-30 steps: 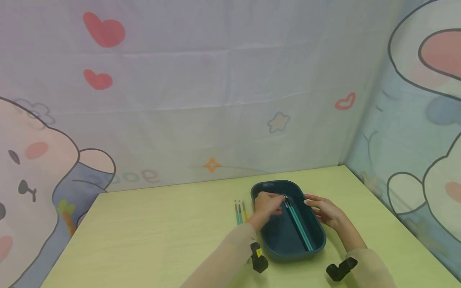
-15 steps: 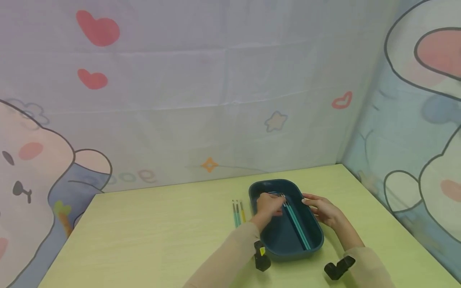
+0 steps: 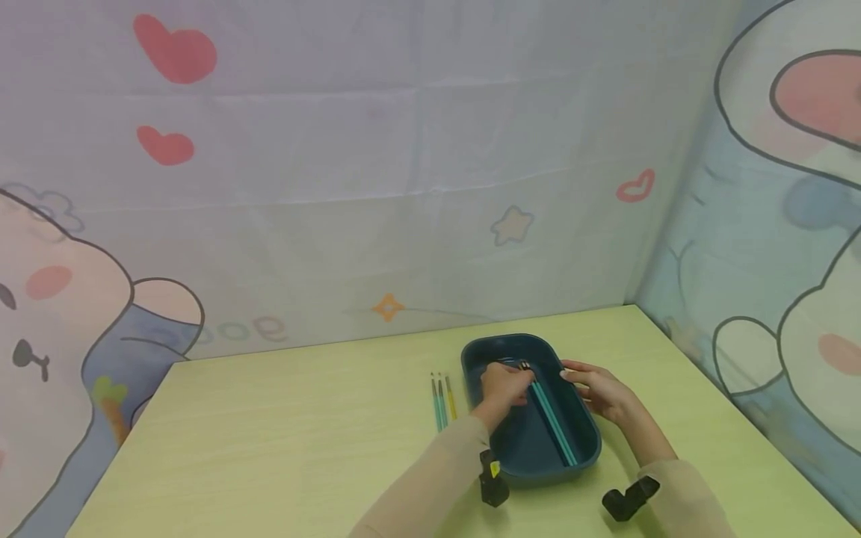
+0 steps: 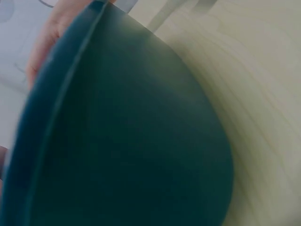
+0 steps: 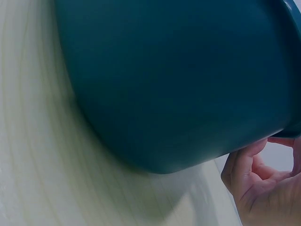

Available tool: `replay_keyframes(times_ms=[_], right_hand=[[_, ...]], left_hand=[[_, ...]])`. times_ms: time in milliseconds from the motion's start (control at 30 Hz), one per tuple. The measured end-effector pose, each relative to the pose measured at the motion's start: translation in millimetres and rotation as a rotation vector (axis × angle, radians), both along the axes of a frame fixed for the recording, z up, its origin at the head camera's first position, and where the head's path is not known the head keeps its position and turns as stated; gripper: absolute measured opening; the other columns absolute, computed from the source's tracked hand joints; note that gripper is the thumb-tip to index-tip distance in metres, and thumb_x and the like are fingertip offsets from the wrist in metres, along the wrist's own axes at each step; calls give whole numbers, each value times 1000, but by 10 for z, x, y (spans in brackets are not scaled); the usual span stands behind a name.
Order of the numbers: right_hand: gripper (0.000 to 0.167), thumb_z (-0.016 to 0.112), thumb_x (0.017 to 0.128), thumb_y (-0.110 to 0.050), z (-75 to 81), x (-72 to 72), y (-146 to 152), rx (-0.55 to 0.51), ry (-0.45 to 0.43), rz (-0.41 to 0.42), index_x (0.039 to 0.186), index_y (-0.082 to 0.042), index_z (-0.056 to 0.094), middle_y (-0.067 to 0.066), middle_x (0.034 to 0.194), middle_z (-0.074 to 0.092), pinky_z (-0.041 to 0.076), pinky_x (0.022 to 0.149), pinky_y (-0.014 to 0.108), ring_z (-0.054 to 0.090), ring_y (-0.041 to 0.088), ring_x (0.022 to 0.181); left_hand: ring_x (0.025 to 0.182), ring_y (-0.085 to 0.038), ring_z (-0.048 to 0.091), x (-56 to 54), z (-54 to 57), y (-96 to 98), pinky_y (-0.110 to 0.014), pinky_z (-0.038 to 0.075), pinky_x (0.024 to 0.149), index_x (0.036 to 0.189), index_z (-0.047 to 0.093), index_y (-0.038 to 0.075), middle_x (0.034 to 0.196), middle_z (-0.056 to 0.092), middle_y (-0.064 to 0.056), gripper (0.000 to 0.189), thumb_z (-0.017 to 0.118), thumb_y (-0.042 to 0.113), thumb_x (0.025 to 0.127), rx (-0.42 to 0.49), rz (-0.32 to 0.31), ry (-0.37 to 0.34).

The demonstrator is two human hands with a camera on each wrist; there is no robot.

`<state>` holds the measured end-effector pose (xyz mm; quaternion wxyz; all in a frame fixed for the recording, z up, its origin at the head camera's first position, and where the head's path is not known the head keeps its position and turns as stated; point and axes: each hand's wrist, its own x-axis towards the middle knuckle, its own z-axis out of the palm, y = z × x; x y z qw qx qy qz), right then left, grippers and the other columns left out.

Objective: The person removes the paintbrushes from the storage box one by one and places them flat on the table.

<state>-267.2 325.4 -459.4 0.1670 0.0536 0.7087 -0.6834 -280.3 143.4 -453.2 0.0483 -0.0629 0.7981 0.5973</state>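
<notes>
A dark teal-blue oblong tray stands on the pale yellow table. Inside it, slim paintbrushes with turquoise handles lie side by side, slanting along the right half with their bristles at the far end. My left hand reaches over the tray's left wall, its curled fingers pinching the brushes just below the bristles. From the right, my right hand grips the tray's rim, thumb on the edge and fingers against the outer wall. Both wrist views are mostly filled by the tray's outer wall; the right hand's fingers show beneath its rim.
Left of the tray, two turquoise paintbrushes and a yellow paintbrush lie on the table, partly hidden by the left sleeve. A cartoon-printed cloth hangs behind the table's back edge and along its right side.
The left fingers have shifted slightly right, onto the brushes' upper ends in the tray. The right hand keeps its place at the rim. The head view has drifted slightly.
</notes>
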Motion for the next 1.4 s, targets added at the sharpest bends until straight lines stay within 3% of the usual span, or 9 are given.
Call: replay_keyframes(times_ms=[467, 733, 933, 1400], right_hand=[[64, 54, 97, -22, 10, 12, 6, -11, -1, -7, 149, 3, 24, -10, 98, 63, 57, 72, 20, 64, 4, 86], [63, 53, 97, -22, -26, -9, 10, -2, 3, -14, 148, 4, 26, -11, 98, 62, 57, 72, 21, 64, 4, 87], [64, 54, 97, -23, -21, -9, 7, -1, 3, -13, 149, 3, 25, -12, 97, 63, 57, 71, 20, 64, 3, 86], [64, 54, 97, -23, -21, -7, 8, -4, 3, -15, 148, 3, 26, -11, 98, 62, 57, 71, 19, 64, 3, 85]], left_hand=[[60, -26, 71, -3, -46, 57, -25, 59, 49, 86, 72, -6, 64, 68, -10, 18, 73, 9, 76, -25, 16, -12], [51, -19, 67, -1, -80, 76, -24, 58, 48, 77, 71, -3, 57, 67, -11, 12, 75, 7, 73, -55, 36, 2], [50, -18, 67, 2, -93, 78, -23, 57, 47, 76, 71, -4, 58, 68, -11, 12, 76, 5, 70, -77, 37, 35], [45, -14, 65, 20, -153, 86, -19, 52, 42, 73, 74, -2, 60, 69, -10, 11, 81, 2, 65, -243, 6, 152]])
